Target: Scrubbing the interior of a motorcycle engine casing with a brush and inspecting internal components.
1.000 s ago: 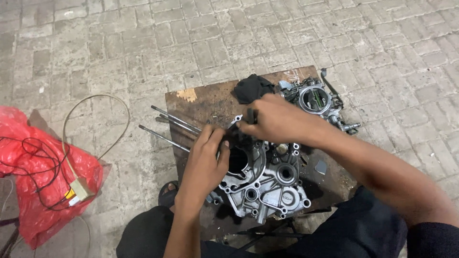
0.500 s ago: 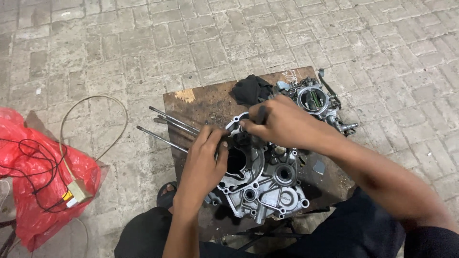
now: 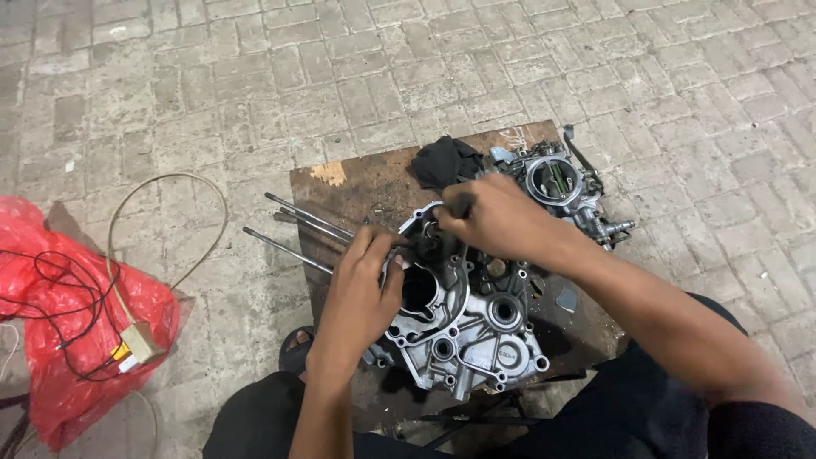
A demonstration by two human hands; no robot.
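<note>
On the paving at far left lies a red plastic bag (image 3: 59, 340) with black wires. Next, long metal studs (image 3: 297, 234) jut from a grey engine crankcase (image 3: 463, 327) on the rusty surface (image 3: 357, 183). The left hand (image 3: 361, 289) presses flat on the case, fingers spread, gripping nothing. The right hand (image 3: 493, 217) has its fingers curled around something small at the top edge (hidden). A carburettor (image 3: 557, 183) waits beyond. The case looks stripped, work unfinished.

The one camera sat on my head and looked steeply down past my knees at the wooden board (image 3: 374, 183), close enough that my forearms filled the lower frame. It faced forward over the brick paving (image 3: 255, 76), tilted perhaps slightly left. No second view shared the scene.
</note>
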